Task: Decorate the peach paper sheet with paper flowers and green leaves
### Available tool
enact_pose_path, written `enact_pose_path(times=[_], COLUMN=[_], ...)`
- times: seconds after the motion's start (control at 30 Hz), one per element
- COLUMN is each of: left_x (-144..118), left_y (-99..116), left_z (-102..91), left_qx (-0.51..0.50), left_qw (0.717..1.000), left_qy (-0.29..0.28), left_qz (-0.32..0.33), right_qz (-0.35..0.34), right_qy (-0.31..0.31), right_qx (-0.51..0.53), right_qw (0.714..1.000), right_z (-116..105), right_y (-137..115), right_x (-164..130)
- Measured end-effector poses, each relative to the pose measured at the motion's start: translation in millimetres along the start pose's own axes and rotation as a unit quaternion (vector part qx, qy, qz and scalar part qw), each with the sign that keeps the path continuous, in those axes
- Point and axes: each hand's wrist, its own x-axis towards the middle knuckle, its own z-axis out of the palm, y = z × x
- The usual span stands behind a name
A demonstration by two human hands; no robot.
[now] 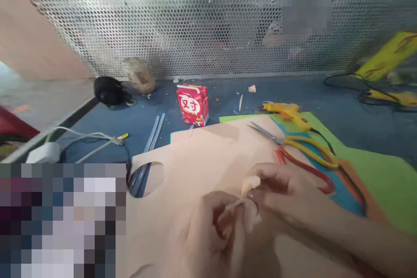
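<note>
Paper scrap (pixel 249 183) pinched between both hands, low centre, over the peach sheet (pixel 202 156).
Left hand (pixel 213 230) grips its lower end, right hand (pixel 282 186) its upper; long axis runs up-right; fingers closed.

A blue tabletop (pixel 224 95) runs back to a perforated metal screen (pixel 195 17). On it lie a red carton (pixel 193 104), two grey sticks (pixel 153 137), a black lump (pixel 109 90) beside a tan one (pixel 140 74), white cables (pixel 81 139) — and overlapping sheets, peach (pixel 195 165) over green (pixel 374 169). A yellow glue gun (pixel 286 112) and scissors (pixel 293 152) rest on the sheets.
</note>
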Motion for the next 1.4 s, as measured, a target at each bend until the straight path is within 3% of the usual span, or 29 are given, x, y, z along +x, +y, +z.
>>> enact_pose_path(times=[0.2,0.5,0.67,0.8,1.1,1.4], left_x=[2,4,2,1,1,0], left_y=[5,6,6,4,-1,2], left_z=[-1.3,-2.1,-3.8,-2.6,-3.3,-4.3], left_qx=[0.005,-0.001,0.030,0.011,0.008,0.035], left_qw=[1.000,1.000,0.999,0.999,0.998,0.998], left_qy=[0.000,-0.013,-0.026,-0.032,-0.031,-0.025], left_qz=[0.022,0.024,0.031,0.018,0.059,0.037], right_qz=[-0.041,-0.030,-0.046,-0.049,-0.023,-0.053], right_qy=[0.000,0.011,-0.027,-0.023,-0.043,-0.038], right_qx=[-0.036,-0.028,-0.005,0.002,0.013,-0.070], right_qw=[0.999,0.999,0.999,0.999,0.999,0.995], right_z=[0,-2,-3,-3,-6,-3], right_y=[-1,4,7,8,14,10], right_x=[-1,0,-1,-1,-1,0])
